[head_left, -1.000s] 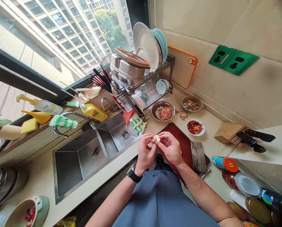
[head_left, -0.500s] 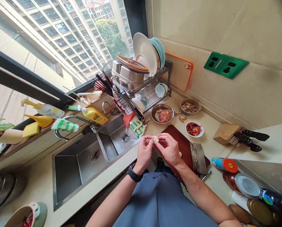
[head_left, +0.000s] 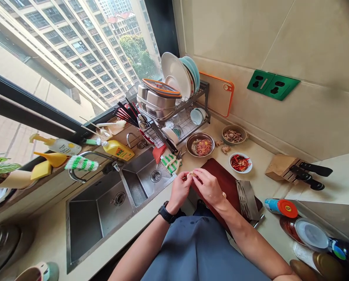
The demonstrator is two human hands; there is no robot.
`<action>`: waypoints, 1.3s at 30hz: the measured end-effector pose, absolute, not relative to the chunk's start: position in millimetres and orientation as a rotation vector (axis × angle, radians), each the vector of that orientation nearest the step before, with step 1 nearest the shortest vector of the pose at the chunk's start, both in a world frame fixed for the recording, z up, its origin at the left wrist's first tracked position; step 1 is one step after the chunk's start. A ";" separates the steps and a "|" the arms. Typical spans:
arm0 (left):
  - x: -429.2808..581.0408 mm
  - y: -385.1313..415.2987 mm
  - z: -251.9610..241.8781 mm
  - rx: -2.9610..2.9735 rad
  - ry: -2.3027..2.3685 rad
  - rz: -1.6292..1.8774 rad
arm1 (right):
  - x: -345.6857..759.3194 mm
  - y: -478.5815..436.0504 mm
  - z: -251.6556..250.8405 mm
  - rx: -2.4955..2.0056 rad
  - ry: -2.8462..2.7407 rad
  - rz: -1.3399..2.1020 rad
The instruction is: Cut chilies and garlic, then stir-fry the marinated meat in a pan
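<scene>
My left hand point(head_left: 180, 190) and my right hand point(head_left: 207, 188) meet fingertip to fingertip over the near edge of the counter. Pinched between them is a small pale garlic clove point(head_left: 191, 174), mostly covered by the fingers. Under and beside my right hand lies a dark red cutting board point(head_left: 218, 173). Another pale piece, apparently garlic point(head_left: 224, 194), shows on the board just past my right wrist. A cleaver point(head_left: 247, 200) with a patterned blade rests on the board's right side, its handle toward me.
Behind the board stand a steel bowl of raw meat point(head_left: 200, 144), a bowl of sliced mushrooms point(head_left: 234, 134), a bowl of cut red chillies point(head_left: 240, 162) and ginger point(head_left: 225, 150). A double sink point(head_left: 104, 207) lies left, a dish rack point(head_left: 192, 127) behind, a knife block point(head_left: 282, 168) right.
The fingers have closed further over the garlic clove, so less of it shows. Both hands stay in nearly the same place; the view has tilted slightly.
</scene>
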State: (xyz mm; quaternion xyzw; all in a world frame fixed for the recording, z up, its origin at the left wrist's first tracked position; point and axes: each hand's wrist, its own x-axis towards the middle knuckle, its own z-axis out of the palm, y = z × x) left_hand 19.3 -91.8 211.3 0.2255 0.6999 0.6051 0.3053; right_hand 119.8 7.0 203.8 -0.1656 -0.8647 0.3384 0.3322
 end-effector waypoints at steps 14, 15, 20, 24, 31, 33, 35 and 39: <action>11.8 -86.5 195.6 0.557 1.919 1.522 | 113.9 9.1 188.8 -0.422 -2.356 0.857; 11.8 -86.5 196.5 0.564 1.945 1.513 | 114.2 8.8 188.9 -0.413 -2.353 0.857; 12.7 -86.8 195.7 0.563 1.937 1.504 | 115.4 9.8 185.7 -0.351 -2.336 0.881; 13.2 -85.7 189.9 0.464 1.803 1.584 | 113.8 12.4 179.2 -0.332 -2.357 0.897; 14.1 -87.5 190.1 0.511 1.841 1.513 | 112.4 14.5 175.2 -0.383 -2.298 1.060; 13.7 -88.8 190.6 0.589 1.934 1.455 | 112.8 14.1 177.7 -0.409 -2.256 1.151; 12.9 -89.5 190.9 0.658 2.015 1.389 | 113.3 13.3 180.7 -0.458 -2.202 1.255; 11.8 -89.1 193.4 0.700 2.140 1.318 | 114.0 11.0 184.3 -0.617 -2.055 1.531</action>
